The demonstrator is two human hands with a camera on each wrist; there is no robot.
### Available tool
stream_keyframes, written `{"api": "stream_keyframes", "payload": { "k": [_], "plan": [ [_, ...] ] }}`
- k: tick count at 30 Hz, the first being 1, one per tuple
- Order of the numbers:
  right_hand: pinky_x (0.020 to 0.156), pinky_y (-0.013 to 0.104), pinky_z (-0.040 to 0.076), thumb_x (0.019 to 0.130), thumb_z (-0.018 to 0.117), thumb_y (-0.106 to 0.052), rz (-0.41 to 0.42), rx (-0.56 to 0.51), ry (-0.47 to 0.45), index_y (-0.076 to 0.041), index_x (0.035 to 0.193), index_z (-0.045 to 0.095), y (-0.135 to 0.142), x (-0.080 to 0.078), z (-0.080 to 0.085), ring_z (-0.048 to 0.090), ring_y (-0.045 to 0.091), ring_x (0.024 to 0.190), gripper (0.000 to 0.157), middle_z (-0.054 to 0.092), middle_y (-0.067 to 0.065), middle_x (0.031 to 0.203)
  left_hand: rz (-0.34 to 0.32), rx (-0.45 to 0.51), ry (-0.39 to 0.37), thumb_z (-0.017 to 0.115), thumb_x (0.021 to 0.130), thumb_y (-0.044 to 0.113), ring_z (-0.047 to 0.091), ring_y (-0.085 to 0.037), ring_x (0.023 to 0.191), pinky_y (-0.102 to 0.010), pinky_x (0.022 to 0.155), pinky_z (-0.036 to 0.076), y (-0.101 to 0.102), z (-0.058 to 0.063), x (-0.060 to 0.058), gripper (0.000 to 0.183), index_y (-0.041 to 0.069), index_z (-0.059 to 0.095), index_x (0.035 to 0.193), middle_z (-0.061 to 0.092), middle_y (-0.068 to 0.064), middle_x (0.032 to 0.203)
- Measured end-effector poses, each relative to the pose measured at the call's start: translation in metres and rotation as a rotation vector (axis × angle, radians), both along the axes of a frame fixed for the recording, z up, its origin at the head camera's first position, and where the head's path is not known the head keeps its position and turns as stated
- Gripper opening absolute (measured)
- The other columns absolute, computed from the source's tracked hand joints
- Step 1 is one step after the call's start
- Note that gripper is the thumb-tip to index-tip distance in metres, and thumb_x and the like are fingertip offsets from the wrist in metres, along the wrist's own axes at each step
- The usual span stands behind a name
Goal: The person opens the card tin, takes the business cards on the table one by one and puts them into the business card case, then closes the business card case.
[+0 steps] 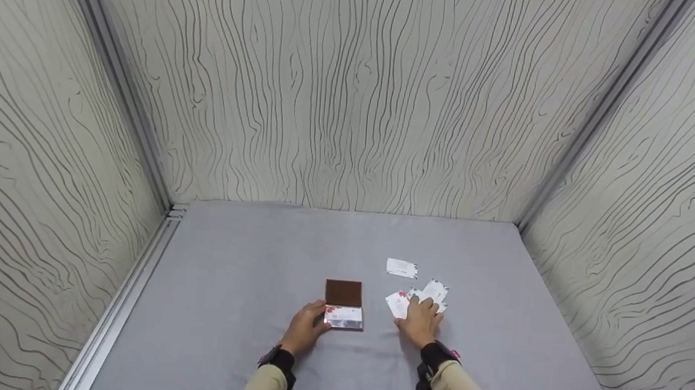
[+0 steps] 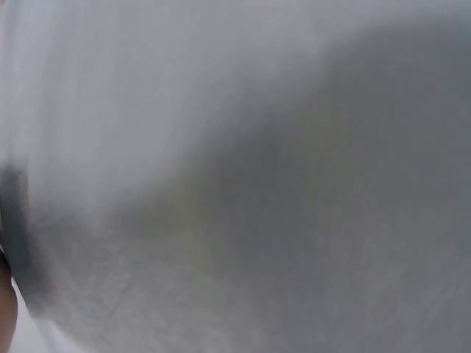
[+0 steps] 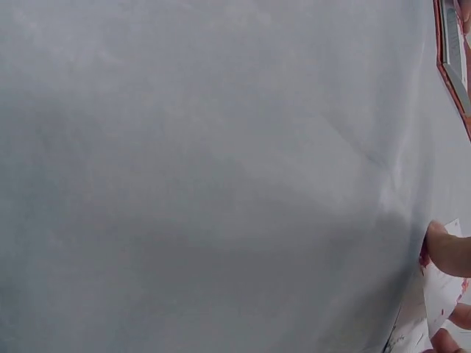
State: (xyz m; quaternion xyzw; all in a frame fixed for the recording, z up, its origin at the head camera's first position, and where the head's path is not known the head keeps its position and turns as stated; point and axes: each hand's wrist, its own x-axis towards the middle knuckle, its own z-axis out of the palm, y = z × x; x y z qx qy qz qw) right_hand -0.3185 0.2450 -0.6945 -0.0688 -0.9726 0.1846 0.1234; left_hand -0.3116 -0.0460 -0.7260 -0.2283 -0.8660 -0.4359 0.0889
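Observation:
A brown card holder [image 1: 343,293] lies open on the grey cloth, a white card with red flowers [image 1: 343,313] in its lower half. My left hand [image 1: 305,330] grips its left edge, thumb at the lower corner. My right hand [image 1: 420,323] is over a loose spread of floral white cards [image 1: 436,290]. In the right wrist view my thumb [image 3: 447,250] presses on a white card [image 3: 441,294] with red marks, fingers on its other side. A sliver of skin [image 2: 6,312] shows in the left wrist view, which mostly holds blurred cloth.
One more white card [image 1: 402,268] lies apart, behind the spread. The grey cloth [image 1: 247,255] covers the table. Wood-grain panels [image 1: 341,98] stand at the back and both sides, and a metal rail [image 1: 117,313] runs along the left edge.

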Motion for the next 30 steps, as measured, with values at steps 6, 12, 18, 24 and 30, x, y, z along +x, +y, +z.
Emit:
{"api": "stream_keyframes", "payload": {
  "k": [6, 12, 18, 24, 30],
  "plan": [
    [0.079, 0.059, 0.041, 0.076, 0.08, -0.013, 0.053, 0.01, 0.025, 0.006, 0.113, 0.057, -0.004, 0.003, -0.001, 0.051, 0.046, 0.097, 0.048, 0.056, 0.026, 0.102, 0.001, -0.006, 0.001, 0.074, 0.085, 0.006, 0.052, -0.046, 0.123, -0.057, 0.104, 0.04, -0.001, 0.0, 0.001, 0.043, -0.013, 0.062, 0.121, 0.058, -0.029, 0.13],
    [0.071, 0.057, 0.046, 0.085, 0.059, 0.0, 0.077, 0.012, 0.108, 0.006, 0.111, 0.057, -0.008, 0.004, -0.002, 0.058, 0.045, 0.088, 0.026, 0.059, 0.024, 0.098, -0.017, -0.014, 0.017, 0.073, 0.086, 0.005, 0.052, -0.046, 0.123, -0.056, 0.105, 0.041, -0.002, 0.003, 0.003, 0.04, -0.014, 0.062, 0.12, 0.059, -0.028, 0.129],
    [0.068, 0.054, 0.046, 0.081, 0.06, 0.006, 0.094, 0.005, 0.212, 0.002, 0.106, 0.062, -0.013, 0.002, 0.001, 0.059, 0.042, 0.084, 0.025, 0.061, 0.02, 0.094, -0.008, -0.015, 0.042, 0.074, 0.085, 0.005, 0.054, -0.046, 0.121, -0.056, 0.103, 0.042, -0.002, 0.002, 0.002, 0.041, -0.015, 0.063, 0.119, 0.06, -0.029, 0.127],
    [0.068, 0.051, 0.046, 0.086, 0.056, 0.005, 0.123, -0.004, 0.283, 0.0, 0.103, 0.064, -0.02, 0.0, 0.004, 0.058, 0.039, 0.084, 0.02, 0.062, 0.018, 0.094, 0.0, -0.011, 0.012, 0.074, 0.085, 0.005, 0.053, -0.045, 0.122, -0.056, 0.104, 0.041, -0.001, 0.002, 0.001, 0.041, -0.014, 0.062, 0.12, 0.06, -0.028, 0.128],
    [0.068, 0.048, 0.046, 0.087, 0.059, 0.003, 0.132, -0.005, 0.348, -0.002, 0.1, 0.066, -0.027, -0.003, 0.007, 0.056, 0.037, 0.084, 0.016, 0.062, 0.016, 0.093, 0.004, -0.009, -0.018, 0.073, 0.086, 0.004, 0.052, -0.044, 0.124, -0.056, 0.106, 0.04, 0.001, 0.003, 0.002, 0.041, -0.014, 0.061, 0.122, 0.059, -0.028, 0.13]
  ]
}}
